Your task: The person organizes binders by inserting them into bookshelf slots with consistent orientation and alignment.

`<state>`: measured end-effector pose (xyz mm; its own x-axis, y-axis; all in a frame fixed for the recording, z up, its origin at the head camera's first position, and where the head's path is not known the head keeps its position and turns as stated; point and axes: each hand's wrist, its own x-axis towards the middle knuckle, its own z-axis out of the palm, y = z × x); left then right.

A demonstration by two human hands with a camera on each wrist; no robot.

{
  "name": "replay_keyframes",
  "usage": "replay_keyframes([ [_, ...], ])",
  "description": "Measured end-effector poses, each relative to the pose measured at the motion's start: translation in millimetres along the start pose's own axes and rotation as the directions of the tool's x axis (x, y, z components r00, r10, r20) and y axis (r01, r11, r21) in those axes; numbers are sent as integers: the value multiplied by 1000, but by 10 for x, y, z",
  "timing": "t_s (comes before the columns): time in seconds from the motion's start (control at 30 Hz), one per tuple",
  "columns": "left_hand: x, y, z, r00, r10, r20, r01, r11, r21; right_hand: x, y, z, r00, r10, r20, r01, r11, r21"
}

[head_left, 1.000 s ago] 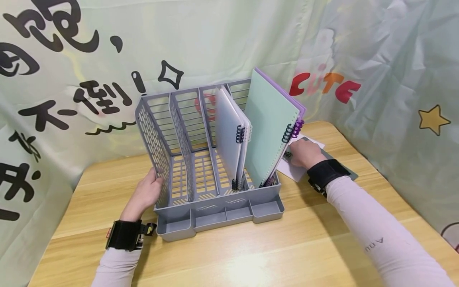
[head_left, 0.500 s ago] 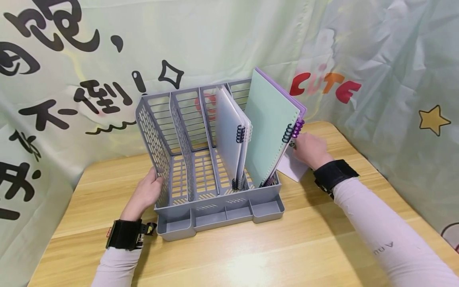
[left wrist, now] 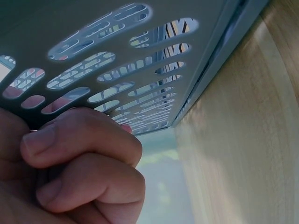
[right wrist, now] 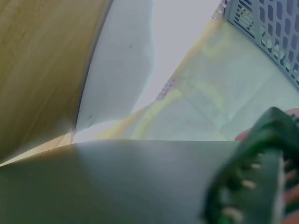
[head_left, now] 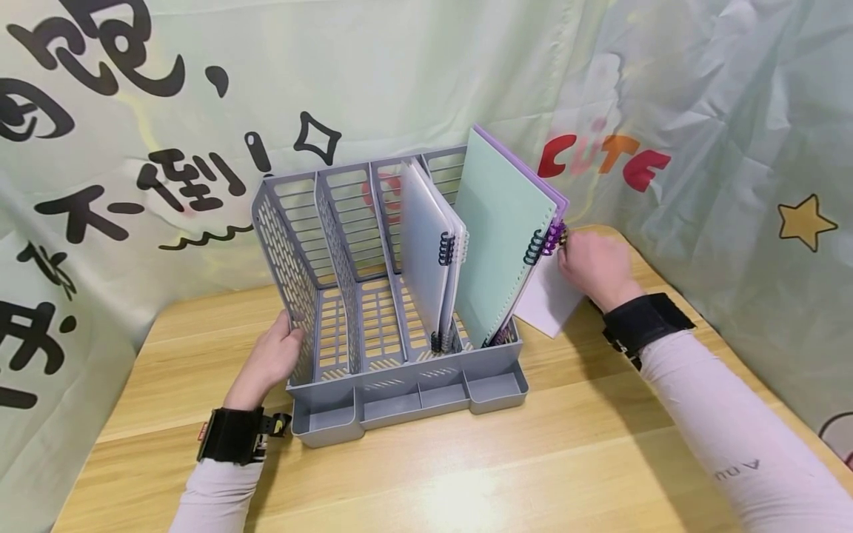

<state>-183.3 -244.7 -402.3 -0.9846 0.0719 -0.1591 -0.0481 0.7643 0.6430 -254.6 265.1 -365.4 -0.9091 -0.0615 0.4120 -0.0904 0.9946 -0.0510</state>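
Note:
My left hand grips the front edge of the left side wall of a grey slotted file rack; its curled fingers press close against that wall. At the rack's right, my right hand holds a spiral notebook with a grey cover by its dark green coil. From the head, this notebook is mostly hidden behind the hand. Two clear-covered spiral notebooks stand in a right-hand slot. A mint-green notebook and a purple notebook lean right in the last slot.
A white notebook lies flat on the wooden table, just right of the rack. Small open trays run along the rack's front. A printed cloth backdrop hangs close behind and to the right.
My right hand has moved right and slightly up with the grey notebook, lifting it off the white one, more of which shows now. The left hand and the rack have stayed still.

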Motion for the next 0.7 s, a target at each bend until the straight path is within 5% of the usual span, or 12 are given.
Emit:
replay_keyframes([
  [0.23, 0, 3, -5, 1000, 4, -1, -4, 1000, 6, -5, 49, -126, 994, 81, 66, -83, 996, 28],
  [0.7, -8, -1, -4, 1000, 6, -1, -6, 1000, 11, -100, 171, -185, 994, 86, 60, -90, 993, 70],
])
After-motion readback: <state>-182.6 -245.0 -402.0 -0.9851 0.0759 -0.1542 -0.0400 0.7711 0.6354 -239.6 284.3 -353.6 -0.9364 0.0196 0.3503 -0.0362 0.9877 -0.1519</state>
